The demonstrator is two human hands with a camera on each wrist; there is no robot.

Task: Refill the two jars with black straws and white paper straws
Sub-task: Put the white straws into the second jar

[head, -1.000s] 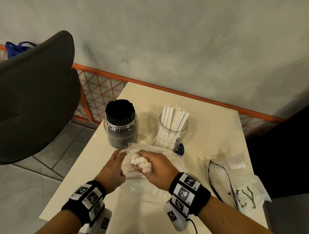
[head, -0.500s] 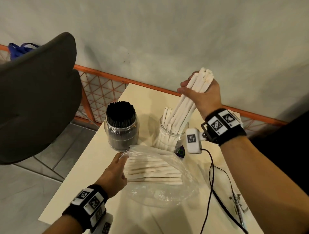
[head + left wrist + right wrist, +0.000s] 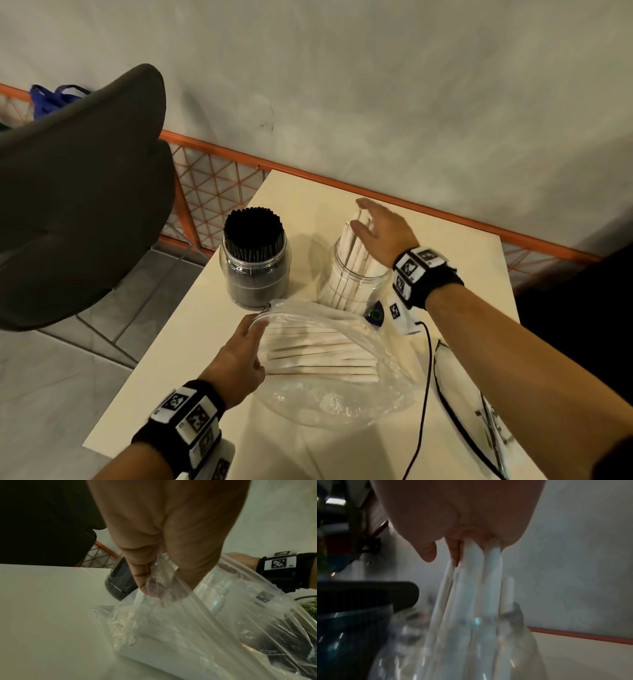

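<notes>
Both forearms are bare. Each wrist wears a wide black fabric wristband (image 3: 432,278) ringed with white square plates printed with black-and-white fiducial markers (image 3: 409,267). A small white camera block (image 3: 400,315) bearing its own marker hangs under the right wristband, trailing a thin black cable (image 3: 424,383). The left wristband (image 3: 185,419) carries a matching white block (image 3: 219,464).

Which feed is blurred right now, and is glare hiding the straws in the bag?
Right wrist view: motion-smeared, white paper straws and their jar soft. Left wrist view: sharper, but the plastic bag shows glossy wrinkles veiling its contents. Head view: sharp, evenly lit, bagged straws readable, edges bent by the wide lens.
</notes>
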